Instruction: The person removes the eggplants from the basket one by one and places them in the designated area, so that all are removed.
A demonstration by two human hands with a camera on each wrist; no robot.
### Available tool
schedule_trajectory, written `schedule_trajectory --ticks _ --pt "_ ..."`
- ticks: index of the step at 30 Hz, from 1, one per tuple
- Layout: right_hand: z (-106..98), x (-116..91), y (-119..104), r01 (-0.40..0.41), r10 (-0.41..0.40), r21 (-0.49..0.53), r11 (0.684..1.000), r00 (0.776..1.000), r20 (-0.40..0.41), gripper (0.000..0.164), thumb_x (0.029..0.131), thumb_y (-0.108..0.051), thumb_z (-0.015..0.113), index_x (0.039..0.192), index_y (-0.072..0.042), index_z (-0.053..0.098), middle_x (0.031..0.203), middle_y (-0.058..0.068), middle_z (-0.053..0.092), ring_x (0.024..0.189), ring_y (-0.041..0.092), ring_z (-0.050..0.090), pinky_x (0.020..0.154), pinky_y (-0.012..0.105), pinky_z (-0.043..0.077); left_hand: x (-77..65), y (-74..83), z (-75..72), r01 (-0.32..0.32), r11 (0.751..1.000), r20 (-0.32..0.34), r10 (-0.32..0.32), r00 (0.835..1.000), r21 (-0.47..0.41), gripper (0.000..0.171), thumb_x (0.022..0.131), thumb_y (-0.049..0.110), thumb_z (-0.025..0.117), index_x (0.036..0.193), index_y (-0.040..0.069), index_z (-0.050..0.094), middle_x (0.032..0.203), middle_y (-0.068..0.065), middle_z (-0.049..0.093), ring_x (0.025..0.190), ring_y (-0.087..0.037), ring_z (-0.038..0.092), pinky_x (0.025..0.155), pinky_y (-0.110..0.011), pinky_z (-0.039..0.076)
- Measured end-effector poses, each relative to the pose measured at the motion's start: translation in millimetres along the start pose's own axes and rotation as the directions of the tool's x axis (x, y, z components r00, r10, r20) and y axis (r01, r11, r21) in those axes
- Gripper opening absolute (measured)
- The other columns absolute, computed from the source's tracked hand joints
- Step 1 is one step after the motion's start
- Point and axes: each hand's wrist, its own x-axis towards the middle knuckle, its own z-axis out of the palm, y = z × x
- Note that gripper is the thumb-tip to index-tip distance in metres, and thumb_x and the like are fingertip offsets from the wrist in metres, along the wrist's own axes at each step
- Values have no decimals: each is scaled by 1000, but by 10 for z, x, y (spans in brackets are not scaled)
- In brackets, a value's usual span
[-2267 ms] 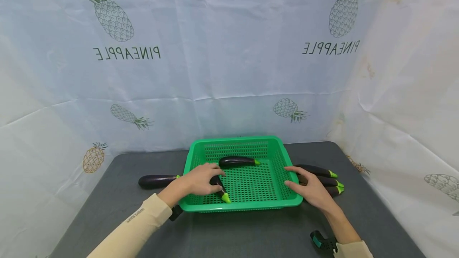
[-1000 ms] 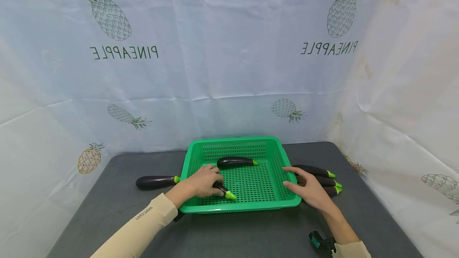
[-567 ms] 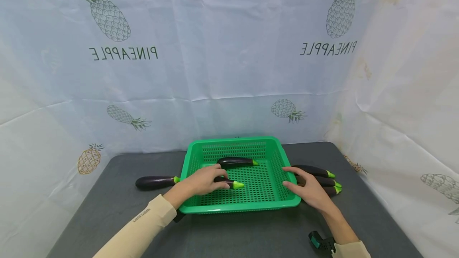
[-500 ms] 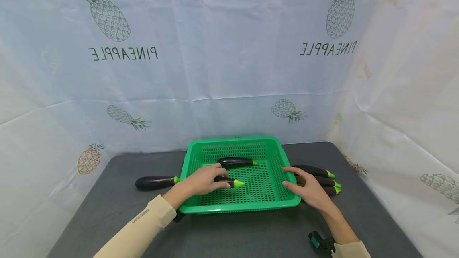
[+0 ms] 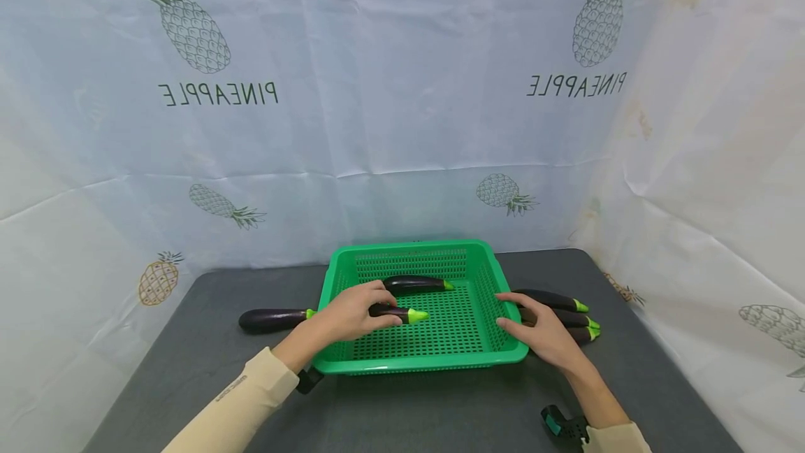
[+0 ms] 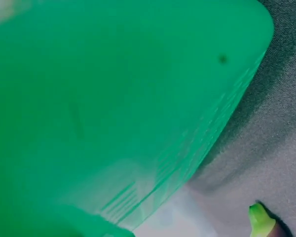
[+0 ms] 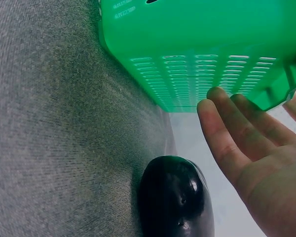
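Note:
Inside the green basket (image 5: 421,365), my left hand (image 5: 353,312) grips a dark eggplant (image 5: 402,312) with its bright green stem end pointing right. A second eggplant (image 5: 414,284) lies along the basket's far side. On the right rim rests my right hand (image 5: 542,328), thumb and one finger reaching over the edge. The right wrist view has that hand's (image 7: 254,143) other fingers nearly straight outside the slotted wall. Basket plastic (image 6: 138,89) fills most of the left wrist view and hides the left hand there.
Left of the basket lies an eggplant (image 5: 273,319). Several eggplants (image 5: 553,298) lie together at the right, partly behind the right hand. A dark grey cloth (image 5: 402,414) covers the table. Curtains (image 5: 402,124) printed with pineapples stand behind and at both sides.
The left hand has swung the gripped eggplant's stem end away from the basket's front, so it now lies nearly crosswise, parallel to the far one. Basket and right hand have stayed put.

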Motion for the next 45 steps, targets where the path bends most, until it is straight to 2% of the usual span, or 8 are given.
schedule_trajectory --ticks 8,13,21,29,35,39,45 --pt "0 1 13 5 -5 -4 1000 1000 -1 49 100 -21 68 146 -10 54 150 22 47 113 17 64 81 34 55 -88 6 -30 12 1000 -57 -11 998 19 23 99 38 67 112 20 74 101 10 59 80 -7 51 69 -30 46" --pt "3 3 21 11 -11 -1 1000 1000 -3 49 100 -20 68 146 -10 54 150 22 47 110 13 65 79 34 55 -124 45 -72 23 1000 -63 -23 998 0 20 99 34 67 111 20 74 100 11 58 79 -6 50 69 -28 46" --pt "7 1 13 4 -4 0 1000 1000 -2 49 100 -20 68 146 -10 54 151 23 45 110 15 64 78 34 54 -221 73 -179 14 999 -72 -16 997 -33 18 99 30 67 109 18 74 100 10 58 78 -6 50 66 -27 46" --pt "4 -5 0 -1 1 13 1000 1000 0 49 100 -20 68 146 -9 53 152 24 44 110 17 65 77 34 54 -327 81 -277 16 1000 -104 -18 994 -14 14 98 30 68 107 21 74 101 12 58 77 -4 51 66 -26 46" --pt "5 -6 0 -5 5 8 1000 1000 -3 49 100 -20 68 146 -9 54 152 24 44 110 17 65 78 34 55 -443 40 -375 34 999 -143 -33 989 3 12 97 27 71 107 22 74 99 13 59 77 -4 52 66 -27 47" --pt "3 -5 2 -6 6 2 1000 1000 -4 50 100 -21 68 146 -9 53 152 23 43 111 16 64 79 34 55 -525 -19 -439 45 999 -168 -43 985 10 16 96 27 72 109 18 73 102 10 61 79 -5 54 68 -28 49" --pt "4 -5 0 0 0 3 1000 1000 -5 49 100 -20 68 147 -10 53 152 23 43 114 22 64 79 35 55 -640 -121 -499 107 994 -183 -104 978 9 17 96 26 72 110 17 72 101 9 61 80 -6 55 69 -28 50"
